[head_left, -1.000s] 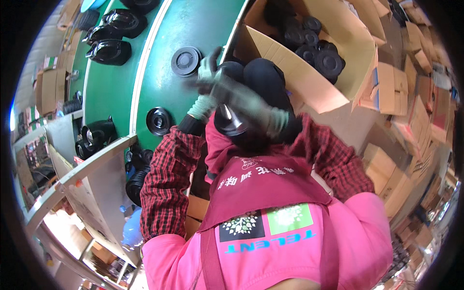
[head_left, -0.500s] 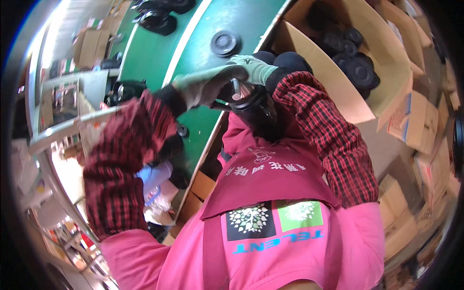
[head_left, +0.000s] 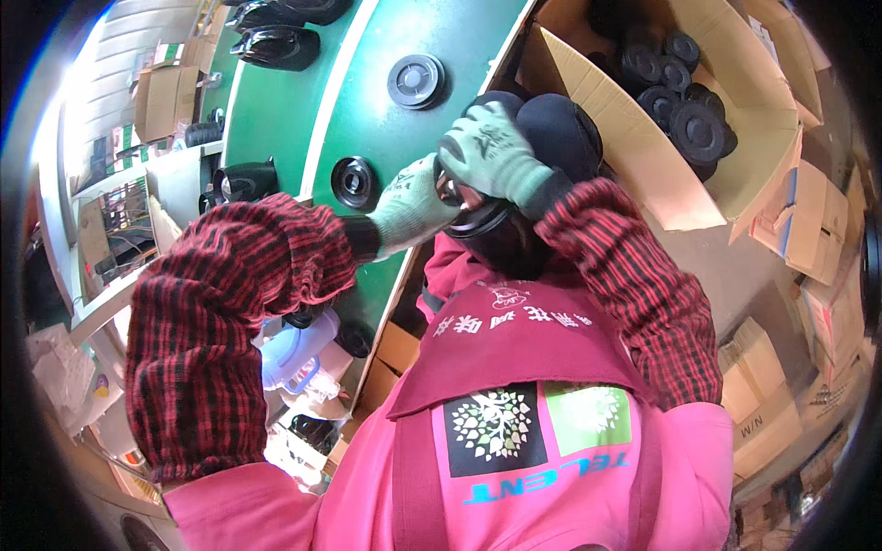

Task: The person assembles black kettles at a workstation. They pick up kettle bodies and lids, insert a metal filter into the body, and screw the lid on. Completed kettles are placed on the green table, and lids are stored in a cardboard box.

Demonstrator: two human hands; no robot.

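Fingers [head_left: 457,150]: right hand [head_left: 491,154] clamped on one vessel [head_left: 503,243]; left hand [head_left: 411,198] unclear (two discs [head_left: 416,81] nearby).

What seems a pale-blue jug [head_left: 296,347] sits left, brown cartons [head_left: 817,219] right.

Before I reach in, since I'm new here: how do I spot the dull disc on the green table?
Find the green table, then the part right of its white strip. There, beyond the left hand, lies the dull disc: greyer than the glossy black disc nearer that hand.
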